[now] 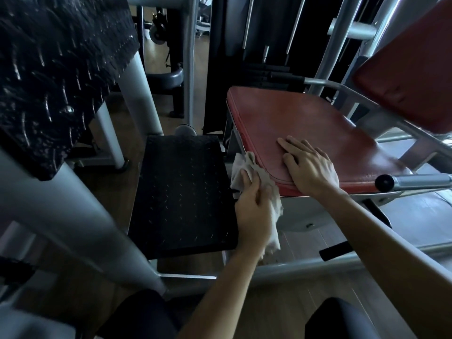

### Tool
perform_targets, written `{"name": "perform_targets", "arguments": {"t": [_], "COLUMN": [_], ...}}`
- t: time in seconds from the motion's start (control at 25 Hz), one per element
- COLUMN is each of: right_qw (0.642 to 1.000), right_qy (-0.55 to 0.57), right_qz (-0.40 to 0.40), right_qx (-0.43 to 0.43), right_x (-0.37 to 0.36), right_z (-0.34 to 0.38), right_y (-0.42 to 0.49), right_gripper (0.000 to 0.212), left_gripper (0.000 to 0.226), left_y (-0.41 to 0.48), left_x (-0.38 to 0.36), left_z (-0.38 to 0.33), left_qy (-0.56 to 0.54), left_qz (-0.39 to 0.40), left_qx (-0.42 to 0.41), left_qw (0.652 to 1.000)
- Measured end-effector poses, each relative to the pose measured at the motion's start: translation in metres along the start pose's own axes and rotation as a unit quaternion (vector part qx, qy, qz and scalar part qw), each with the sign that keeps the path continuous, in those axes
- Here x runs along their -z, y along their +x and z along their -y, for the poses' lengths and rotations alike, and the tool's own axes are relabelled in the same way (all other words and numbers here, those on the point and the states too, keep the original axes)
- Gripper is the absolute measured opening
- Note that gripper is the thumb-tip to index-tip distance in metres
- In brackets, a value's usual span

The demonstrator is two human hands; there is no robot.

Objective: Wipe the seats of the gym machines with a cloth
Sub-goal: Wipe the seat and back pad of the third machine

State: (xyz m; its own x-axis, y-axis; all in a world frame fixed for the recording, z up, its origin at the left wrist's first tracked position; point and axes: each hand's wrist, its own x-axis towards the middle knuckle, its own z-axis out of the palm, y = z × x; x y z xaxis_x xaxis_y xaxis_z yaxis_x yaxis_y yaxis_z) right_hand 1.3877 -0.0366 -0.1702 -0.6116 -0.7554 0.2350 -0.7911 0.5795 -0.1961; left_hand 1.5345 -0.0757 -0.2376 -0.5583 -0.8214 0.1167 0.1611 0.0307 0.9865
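L hand (pixel 254 206) fingers (pixel 247 178) round cloth (pixel 244 165), at seat (pixel 300 123) edge

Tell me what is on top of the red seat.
Only the right hand rests flat on the red seat, near its corner. The left hand holds the cloth at the seat's edge, not on top. The surface under the palm is hidden.

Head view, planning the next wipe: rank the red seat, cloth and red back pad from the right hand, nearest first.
1. Red seat: under the right hand, which rests flat on it.
2. Cloth: just left, at the seat's corner, gripped by the left hand.
3. Red back pad: upper right, beyond the seat's far end.
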Motion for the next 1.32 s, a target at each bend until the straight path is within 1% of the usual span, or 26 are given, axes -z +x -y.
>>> {"name": "perform_targets", "arguments": {"t": [0.08, 0.2, 0.28, 0.36, 0.44, 0.52, 0.6, 0.72, 0.84, 0.88, 0.92, 0.96, 1.0, 1.08, 1.12, 1.28, 1.32], "right_qw": [1.0, 1.0, 1.0, 1.0, 1.0, 1.0, 1.0, 1.0, 1.0, 1.0, 1.0, 1.0, 1.0, 0.999, 0.998, 0.994, 0.992], "right_qy": [0.0, -0.001, 0.002, 0.004, 0.008, 0.011, 0.011, 0.012, 0.014, 0.015, 0.014, 0.011, 0.007, 0.002, 0.001, 0.022, 0.022], "right_qz": [-0.003, -0.007, -0.007, -0.007, -0.01, -0.016, -0.023, -0.027, -0.019, -0.016, -0.012, -0.003, 0.01, 0.042, 0.058, 0.105, 0.124], "right_qx": [-0.002, -0.004, -0.003, -0.002, -0.003, -0.003, -0.002, 0.0, -0.002, -0.003, -0.002, -0.001, 0.003, 0.008, 0.01, 0.011, 0.015], "right_x": [0.0, -0.001, 0.0, 0.0, 0.0, -0.002, -0.002, -0.001, 0.0, 0.001, 0.002, 0.002, 0.003, 0.005, 0.008, 0.018, 0.018], "right_z": [-0.001, 0.0, 0.0, 0.001, 0.001, 0.0, 0.0, 0.0, 0.001, 0.001, 0.0, 0.0, 0.0, 0.0, -0.001, -0.004, -0.002], "right_y": [0.0, -0.001, 0.0, 0.0, 0.0, 0.0, -0.001, -0.001, -0.002, -0.002, -0.001, 0.0, 0.001, 0.002, 0.004, 0.026, 0.036], "right_gripper": [0.048, 0.049, 0.048, 0.048, 0.048, 0.048, 0.048, 0.047, 0.047, 0.048, 0.048, 0.049, 0.049, 0.05, 0.051, 0.048, 0.048], "left_gripper": [0.045, 0.042, 0.04, 0.04, 0.038, 0.039, 0.04, 0.036, 0.045, 0.042, 0.036, 0.033, 0.036, 0.038, 0.037, 0.022, 0.023], "left_y": [0.003, 0.05, 0.064, 0.045, 0.022, 0.017, 0.038, 0.078, 0.056, 0.039, 0.026, 0.017, 0.016, 0.036, 0.046, 0.065, 0.062], "left_x": [0.001, 0.011, 0.013, 0.011, 0.007, 0.007, 0.01, 0.016, 0.014, 0.012, 0.009, 0.009, 0.008, 0.01, 0.014, 0.02, 0.019], "left_z": [0.0, 0.0, 0.002, 0.003, 0.008, 0.008, 0.003, -0.001, 0.005, 0.007, 0.013, 0.011, 0.01, 0.006, -0.001, -0.001, 0.0], "left_qy": [-0.008, -0.014, -0.02, -0.029, -0.047, -0.049, -0.051, -0.007, -0.051, -0.081, -0.104, -0.099, -0.083, -0.044, -0.032, -0.005, -0.011], "left_qz": [-0.003, 0.001, 0.008, 0.004, 0.012, 0.025, 0.009, -0.012, -0.023, -0.021, -0.016, -0.019, -0.012, -0.004, 0.006, 0.002, -0.001], "left_qx": [0.004, 0.003, 0.017, 0.013, 0.031, 0.022, -0.002, 0.026, 0.048, 0.05, 0.051, 0.044, 0.034, 0.002, 0.005, -0.001, -0.005], "left_qw": [1.0, 1.0, 1.0, 0.999, 0.998, 0.998, 0.999, 1.0, 0.997, 0.995, 0.993, 0.994, 0.996, 0.999, 0.999, 1.0, 1.0]}}
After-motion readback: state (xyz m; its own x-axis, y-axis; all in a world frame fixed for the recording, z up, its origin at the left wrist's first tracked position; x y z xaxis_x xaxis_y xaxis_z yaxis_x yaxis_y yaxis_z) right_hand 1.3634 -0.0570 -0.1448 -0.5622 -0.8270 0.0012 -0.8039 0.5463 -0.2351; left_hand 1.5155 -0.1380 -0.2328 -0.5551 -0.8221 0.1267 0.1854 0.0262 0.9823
